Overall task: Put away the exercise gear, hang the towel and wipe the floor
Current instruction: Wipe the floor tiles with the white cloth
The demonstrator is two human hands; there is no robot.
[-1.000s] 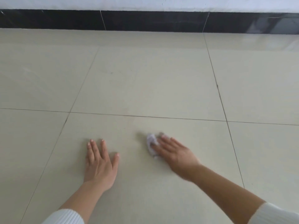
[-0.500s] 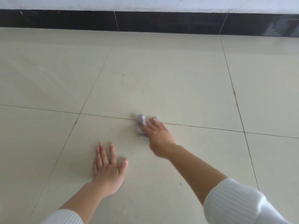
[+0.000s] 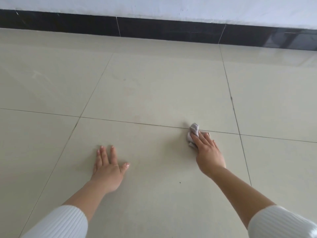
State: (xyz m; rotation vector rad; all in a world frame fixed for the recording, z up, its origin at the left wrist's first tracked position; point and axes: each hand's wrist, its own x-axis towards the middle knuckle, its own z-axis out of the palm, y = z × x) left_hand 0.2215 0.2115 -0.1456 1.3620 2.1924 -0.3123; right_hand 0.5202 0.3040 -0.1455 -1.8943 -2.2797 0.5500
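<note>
Crumpled cloth (image 3: 193, 130) slid right under straight fingers (image 3: 197, 140) of right hand (image 3: 208, 152); left hand (image 3: 108, 170) flat.

Soft, even daylight fills the view. The glossy floor (image 3: 154, 83) carries a pale sheen far beyond the right hand (image 3: 208, 152), up by the dark skirting (image 3: 154, 28). Faint shadows lie just left of it and of the left hand (image 3: 108, 170). The skirting bows slightly, and detail is mildly soft.

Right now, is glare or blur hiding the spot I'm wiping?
Head view: right hand and cloth look sharp. Head view: soft sheen across the floor, brightest at far right below the dark skirting, away from the cloth. Head view: only faint shadow by the left hand.
</note>
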